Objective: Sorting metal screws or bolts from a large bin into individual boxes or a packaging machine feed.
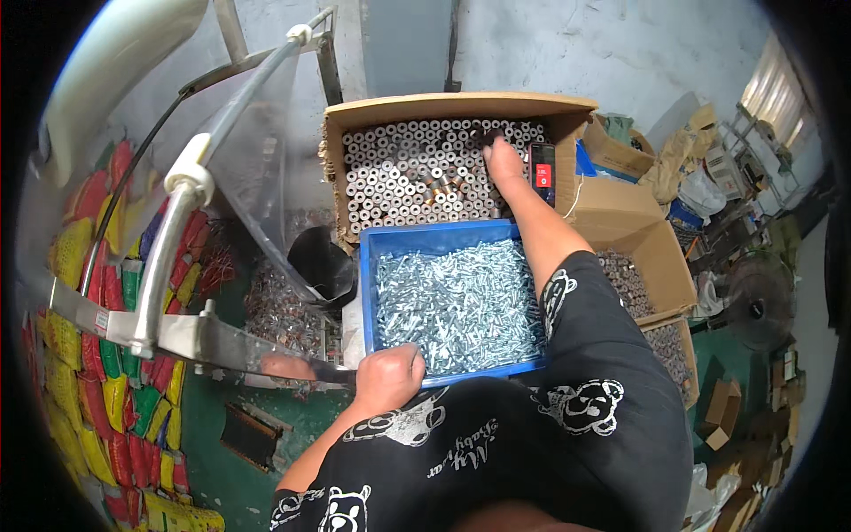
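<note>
My right hand (503,161) reaches into a large cardboard box (567,115) filled with rows of short metal cylinders (399,191), each with a hole in its end. Its fingers are closed near the back right of the rows, by a small dark piece that I cannot make out. At the front left corner of a blue plastic bin (425,232), my left hand (388,379) is closed in a fist. What it holds, if anything, is hidden. Loose silvery screws (456,301) fill the bin. A few coppery cylinders (441,188) lie on the rows.
A phone-like device (542,168) with a red screen stands inside the box's right side. Further cardboard boxes (660,257) with metal parts stand at right, before a fan (758,306). A metal frame (168,257) with a clear sheet rises at left, near a black scoop-like container (324,262).
</note>
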`<act>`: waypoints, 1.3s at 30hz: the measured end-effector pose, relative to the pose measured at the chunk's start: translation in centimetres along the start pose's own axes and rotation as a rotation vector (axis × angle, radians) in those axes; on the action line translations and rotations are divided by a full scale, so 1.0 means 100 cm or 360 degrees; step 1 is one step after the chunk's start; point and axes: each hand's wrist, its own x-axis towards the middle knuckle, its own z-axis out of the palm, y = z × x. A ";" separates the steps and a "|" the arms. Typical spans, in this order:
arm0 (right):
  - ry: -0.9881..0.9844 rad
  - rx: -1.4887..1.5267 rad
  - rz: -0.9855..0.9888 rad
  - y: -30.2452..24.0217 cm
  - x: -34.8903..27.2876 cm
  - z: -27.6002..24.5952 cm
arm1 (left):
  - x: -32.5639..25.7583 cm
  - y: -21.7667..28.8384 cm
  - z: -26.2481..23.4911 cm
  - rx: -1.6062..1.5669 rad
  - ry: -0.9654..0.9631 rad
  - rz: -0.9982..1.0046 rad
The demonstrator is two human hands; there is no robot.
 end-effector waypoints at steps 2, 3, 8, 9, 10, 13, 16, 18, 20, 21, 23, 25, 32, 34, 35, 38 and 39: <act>0.0158 0.0325 -0.0155 -0.027 -0.016 0.002 | -0.003 -0.001 -0.003 -0.0037 -0.0006 -0.0066; 0.0304 0.0660 -0.0306 -0.051 -0.031 0.001 | -0.004 -0.002 -0.003 -0.0022 0.0019 -0.0111; -0.1212 0.1280 -0.0190 -0.181 -0.141 -0.036 | -0.008 -0.008 0.003 -0.0049 -0.0066 -0.0119; -0.1154 0.1301 -0.0390 -0.193 -0.150 -0.017 | -0.005 -0.007 0.002 -0.0076 -0.0069 -0.0080; -0.0744 0.1165 -0.0858 -0.205 -0.155 0.000 | -0.004 -0.006 0.005 -0.0078 -0.0004 -0.0047; -0.1494 0.1628 -0.0089 -0.234 -0.169 -0.018 | -0.007 -0.003 0.005 -0.0051 0.0039 -0.0015; -0.0946 0.1115 -0.0760 -0.189 -0.184 -0.045 | -0.008 -0.009 0.007 -0.0072 0.0095 -0.0031; -0.0859 0.0974 -0.1005 -0.112 -0.193 -0.051 | -0.009 -0.006 0.009 -0.0027 0.0089 -0.0024; -0.1051 0.0379 -0.1029 -0.034 -0.203 -0.062 | -0.011 -0.007 0.014 0.0011 0.0124 0.0002; -0.1278 0.0008 -0.0916 -0.017 -0.210 -0.080 | -0.010 -0.003 0.013 0.0038 0.0187 -0.0013; -0.1241 -0.0017 -0.1090 0.029 -0.227 -0.089 | -0.009 0.001 0.009 0.0139 0.0146 -0.0077; -0.1083 0.0039 -0.1233 0.041 -0.243 -0.094 | -0.008 0.001 0.011 0.0160 0.0169 -0.0087; -0.1252 -0.0034 -0.1236 0.041 -0.241 -0.090 | -0.002 0.007 0.013 0.0333 0.0009 -0.0279; -0.1173 0.0036 -0.1216 0.055 -0.234 -0.075 | -0.001 0.011 0.015 0.0329 0.0043 -0.0245; -0.1099 0.0083 -0.1216 0.060 -0.232 -0.072 | -0.003 0.012 0.016 0.0310 0.0097 -0.0225; -0.0976 0.0380 -0.0967 0.068 -0.221 -0.069 | -0.001 0.009 0.017 0.0328 0.0068 -0.0210; -0.1036 0.0490 -0.0749 0.067 -0.218 -0.070 | -0.001 0.010 0.016 0.0335 0.0053 -0.0197</act>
